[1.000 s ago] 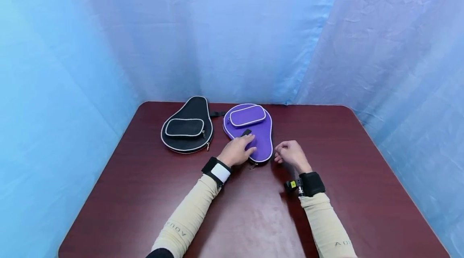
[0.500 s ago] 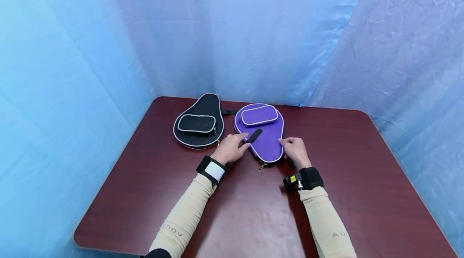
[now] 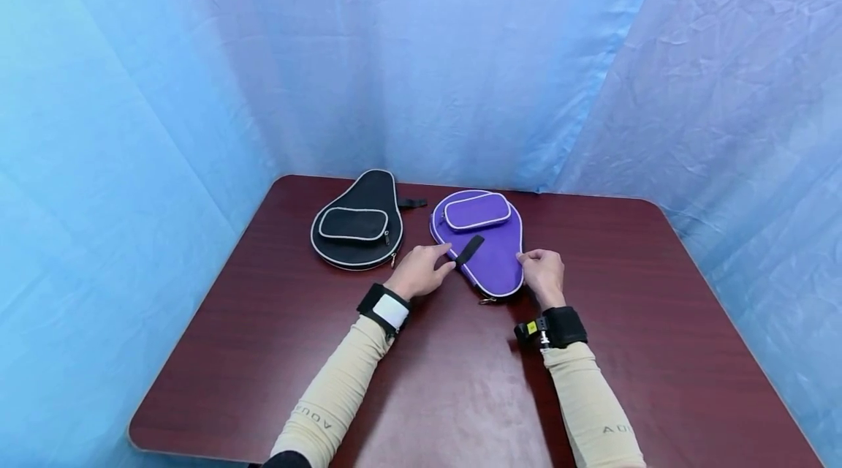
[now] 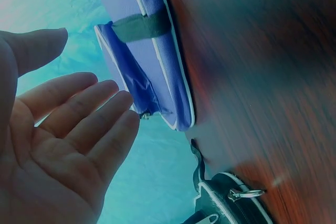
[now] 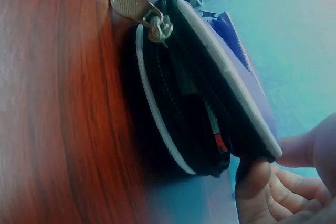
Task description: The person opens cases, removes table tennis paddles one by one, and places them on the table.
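The right hand (image 3: 543, 278) pinched the raised edge of the purple case (image 3: 498, 257). The left hand (image 3: 416, 274) was loosely spread near the black strap (image 3: 470, 251); I couldn't tell if it touched. The case lay partly unzipped on the counter (image 3: 664, 358). If the right hand tugged hard with nothing pressing down, the case might have slid away

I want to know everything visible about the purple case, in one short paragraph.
The purple case looks like fabric, pear-shaped, with white piping, a raised pocket at its wide far end and a black strap at its left edge. It lies on the dark red table, right of the black case, narrow end nearest. Its side gapes open beside a metal zipper pull; something red shows inside. The right hand pinches its top panel's edge; whether the left hand touches it is unclear.
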`<state>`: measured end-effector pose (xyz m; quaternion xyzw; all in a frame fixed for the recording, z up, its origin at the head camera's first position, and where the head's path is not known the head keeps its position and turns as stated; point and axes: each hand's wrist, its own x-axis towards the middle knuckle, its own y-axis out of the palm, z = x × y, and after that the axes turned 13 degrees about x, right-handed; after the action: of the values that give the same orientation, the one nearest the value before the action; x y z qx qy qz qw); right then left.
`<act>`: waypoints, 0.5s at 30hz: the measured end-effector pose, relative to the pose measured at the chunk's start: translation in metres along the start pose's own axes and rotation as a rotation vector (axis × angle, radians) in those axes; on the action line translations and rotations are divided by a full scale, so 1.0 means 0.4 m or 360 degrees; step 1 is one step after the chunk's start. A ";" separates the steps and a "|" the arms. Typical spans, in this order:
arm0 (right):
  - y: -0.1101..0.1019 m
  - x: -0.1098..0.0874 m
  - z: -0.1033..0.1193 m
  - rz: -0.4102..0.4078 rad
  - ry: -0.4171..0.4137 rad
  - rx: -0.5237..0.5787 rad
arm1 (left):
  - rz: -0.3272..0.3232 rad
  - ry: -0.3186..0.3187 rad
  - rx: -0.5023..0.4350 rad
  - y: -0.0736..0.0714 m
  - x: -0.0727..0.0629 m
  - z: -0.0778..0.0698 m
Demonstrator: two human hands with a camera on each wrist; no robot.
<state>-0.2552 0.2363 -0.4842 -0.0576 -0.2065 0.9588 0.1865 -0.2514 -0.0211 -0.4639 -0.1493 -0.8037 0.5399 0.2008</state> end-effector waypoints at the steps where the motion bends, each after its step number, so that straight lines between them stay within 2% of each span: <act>1: -0.004 -0.003 0.001 -0.0031 -0.0016 -0.0013 | 0.0003 -0.0001 -0.0014 0.000 -0.001 0.000; 7: -0.011 -0.037 0.039 -0.0120 -0.0196 -0.0027 | 0.0025 -0.0010 -0.0069 -0.006 -0.002 -0.003; 11: 0.001 -0.064 0.074 -0.0122 -0.0425 -0.0026 | 0.0020 -0.0011 -0.0089 -0.014 -0.001 -0.007; 15: 0.018 -0.094 0.099 -0.0151 -0.0682 -0.0023 | -0.0053 0.0004 -0.0143 -0.026 -0.002 -0.013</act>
<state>-0.2303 0.2008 -0.4499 0.1558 -0.2508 0.9377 0.1830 -0.2484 -0.0211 -0.4526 -0.1454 -0.8292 0.4996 0.2040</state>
